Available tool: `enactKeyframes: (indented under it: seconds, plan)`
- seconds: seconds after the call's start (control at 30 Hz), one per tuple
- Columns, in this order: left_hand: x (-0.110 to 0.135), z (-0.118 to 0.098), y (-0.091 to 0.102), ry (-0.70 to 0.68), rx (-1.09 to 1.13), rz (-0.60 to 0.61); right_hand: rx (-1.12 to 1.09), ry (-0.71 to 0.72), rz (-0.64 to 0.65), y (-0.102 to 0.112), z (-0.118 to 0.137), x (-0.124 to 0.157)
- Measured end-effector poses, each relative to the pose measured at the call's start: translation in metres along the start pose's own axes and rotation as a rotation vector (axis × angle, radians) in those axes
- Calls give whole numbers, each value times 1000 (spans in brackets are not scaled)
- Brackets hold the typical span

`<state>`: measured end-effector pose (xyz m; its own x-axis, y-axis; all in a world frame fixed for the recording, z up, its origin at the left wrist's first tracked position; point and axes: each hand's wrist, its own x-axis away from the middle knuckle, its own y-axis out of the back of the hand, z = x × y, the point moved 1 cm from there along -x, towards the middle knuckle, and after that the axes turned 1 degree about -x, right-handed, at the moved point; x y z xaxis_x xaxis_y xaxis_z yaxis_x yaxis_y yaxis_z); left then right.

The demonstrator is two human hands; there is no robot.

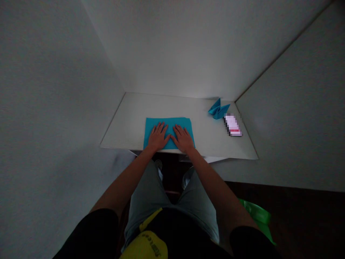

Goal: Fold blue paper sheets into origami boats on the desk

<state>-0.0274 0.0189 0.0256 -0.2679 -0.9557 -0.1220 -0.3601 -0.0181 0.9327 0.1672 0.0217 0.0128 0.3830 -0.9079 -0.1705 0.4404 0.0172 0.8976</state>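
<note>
A flat sheet of blue paper lies near the front edge of the white table. On its left half rests my left hand, palm down with fingers spread. My right hand lies flat on the right half in the same way, and the two thumbs nearly meet at the middle of the sheet. Parts of the paper are hidden under both hands. Farther back on the right stands a folded blue origami figure with pointed wings, apart from both hands.
A phone with a blurred-out screen lies at the right end of the white table. Walls border the table at the back, left and right. Something shiny and green is on the dark floor at lower right.
</note>
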Motion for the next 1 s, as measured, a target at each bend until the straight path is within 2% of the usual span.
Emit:
enactKeyframes:
  seconds: [0.13,0.3,0.4,0.5,0.57,0.63,0.7,0.83,0.93,1.0]
  plan:
    - [5,27,13,1,-33,5,76,-16,35,14,-35,-7]
    - [19,38,22,-2,-98,63,188,-95,-9,47,-86,-24]
    - [32,47,28,187,-188,11,237,-166,-141,78,-116,-21]
    - [45,63,40,413,-259,-78,240,-316,-331,109,-148,-6]
    - [49,75,49,503,-285,-62,213,-384,-410,124,-169,3]
    - [49,85,58,567,-288,8,159,-417,-409,131,-185,8]
    - [47,91,66,602,-313,39,101,-444,-342,132,-195,6]
    - [44,94,71,673,-411,-35,74,-441,-221,125,-197,-4]
    - [44,95,69,762,-434,-102,78,-425,-226,122,-188,0]
    - [44,96,69,807,-407,-132,81,-410,-271,121,-178,13]
